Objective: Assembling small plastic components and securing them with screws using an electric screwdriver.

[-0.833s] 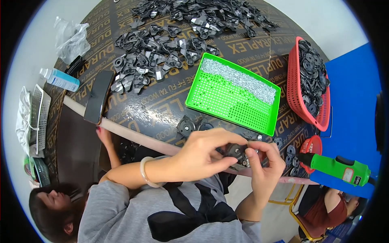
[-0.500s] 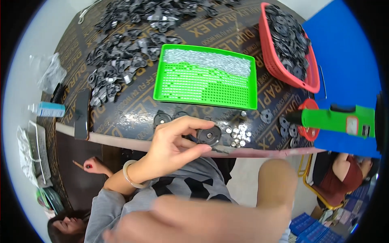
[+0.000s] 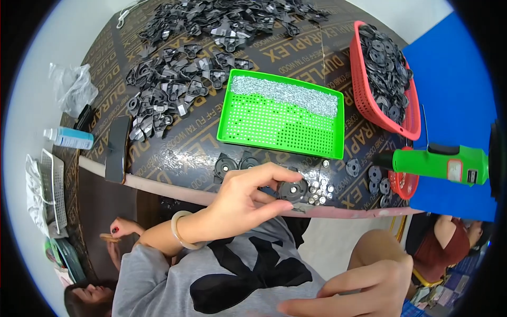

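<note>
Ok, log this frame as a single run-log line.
left hand: grips black round part at table edge | right hand: low, empty, off table | nearby: loose screws, green tray, green screwdriver

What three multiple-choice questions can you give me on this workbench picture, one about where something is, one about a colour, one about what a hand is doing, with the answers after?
1. Where does the red basket of black discs stand?
A. right of the green tray
B. left of the tray
C. inside the tray

2. What colour is the power screwdriver at the right edge?
A. yellow
B. green
C. white

3. What is the left hand doing?
A. lying flat and empty
B. pinching a round black part at the table's near edge
C. gripping the blue bottle

Answers: 1 A, the basket sits past the tray's right rim. 2 B, its body is bright green with a black tip. 3 B, thumb and fingers close around the disc beside loose silver screws, while the right hand hangs low, off the table.
</note>
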`<state>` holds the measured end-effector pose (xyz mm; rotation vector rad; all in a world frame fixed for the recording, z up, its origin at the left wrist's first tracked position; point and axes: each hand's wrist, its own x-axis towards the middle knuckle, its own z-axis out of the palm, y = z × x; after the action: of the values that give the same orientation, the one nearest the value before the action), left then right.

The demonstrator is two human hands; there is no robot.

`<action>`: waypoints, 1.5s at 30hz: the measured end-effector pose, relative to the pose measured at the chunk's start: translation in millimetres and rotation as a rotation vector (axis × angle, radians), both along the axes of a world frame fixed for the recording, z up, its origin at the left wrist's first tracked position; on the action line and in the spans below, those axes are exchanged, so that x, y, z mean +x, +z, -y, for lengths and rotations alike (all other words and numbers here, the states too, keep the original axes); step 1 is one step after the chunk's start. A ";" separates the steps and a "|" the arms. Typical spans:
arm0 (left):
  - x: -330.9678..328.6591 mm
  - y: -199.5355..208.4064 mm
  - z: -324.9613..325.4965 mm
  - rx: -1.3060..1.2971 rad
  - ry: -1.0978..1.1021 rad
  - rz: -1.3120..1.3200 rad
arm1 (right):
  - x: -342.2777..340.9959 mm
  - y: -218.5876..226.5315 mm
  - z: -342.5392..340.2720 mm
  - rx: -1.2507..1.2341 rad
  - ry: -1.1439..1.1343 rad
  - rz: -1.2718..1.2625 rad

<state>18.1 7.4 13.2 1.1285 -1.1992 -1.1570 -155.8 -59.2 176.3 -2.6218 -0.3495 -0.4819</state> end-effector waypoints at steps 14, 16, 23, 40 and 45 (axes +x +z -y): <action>1.3 -8.0 -3.5 -0.016 0.034 -0.014 | -162.7 -82.9 54.0 0.454 -1.160 0.840; 1.4 -6.5 -4.0 0.002 0.041 -0.032 | -129.1 -81.8 67.0 0.601 -1.060 0.602; 4.7 -11.9 -1.2 0.084 0.017 -0.126 | -108.5 -107.4 89.2 0.846 -0.733 0.560; 16.9 -17.8 8.9 0.102 0.037 -0.147 | 16.0 -127.6 119.4 1.027 -0.553 0.659; 16.2 -21.7 11.4 0.106 0.069 -0.198 | 39.5 -142.9 121.5 1.080 -0.517 0.699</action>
<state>34.3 -4.1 -8.5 1.0974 -0.9502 -1.2592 -116.3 -180.7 33.4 -1.3954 0.3376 -1.3111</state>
